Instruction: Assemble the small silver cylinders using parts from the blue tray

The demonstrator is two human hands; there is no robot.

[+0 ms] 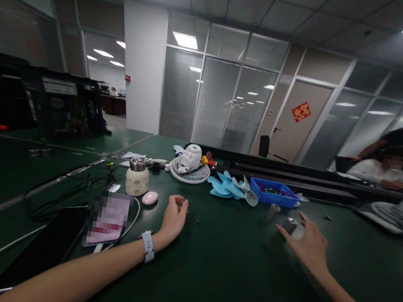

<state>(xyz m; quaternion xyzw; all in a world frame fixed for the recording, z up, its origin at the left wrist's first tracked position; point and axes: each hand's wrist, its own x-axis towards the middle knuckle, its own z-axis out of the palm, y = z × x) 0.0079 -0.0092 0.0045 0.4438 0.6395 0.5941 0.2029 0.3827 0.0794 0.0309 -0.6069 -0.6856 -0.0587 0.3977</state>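
Note:
My left hand point(175, 219) is over the green table near the middle, its fingers curled in toward the thumb, and I see nothing in it. A grey watch is on that wrist. Just left of it lies a small pink egg-shaped object point(150, 198), beside a cream patterned flask point(137, 178) with a metal lid. My right hand point(308, 242) is open, thumb and fingers spread around a short metallic cylinder point(289, 226); whether they touch it I cannot tell. A second similar cylinder point(273, 211) stands just beyond, to the left.
Blue fan blades point(227, 185), a white fan part with a round grille point(190, 169) and a blue tray point(274, 193) with small parts stand farther back. A phone point(110, 218), a black tablet point(43, 248) and cables lie left. People sit at the far right.

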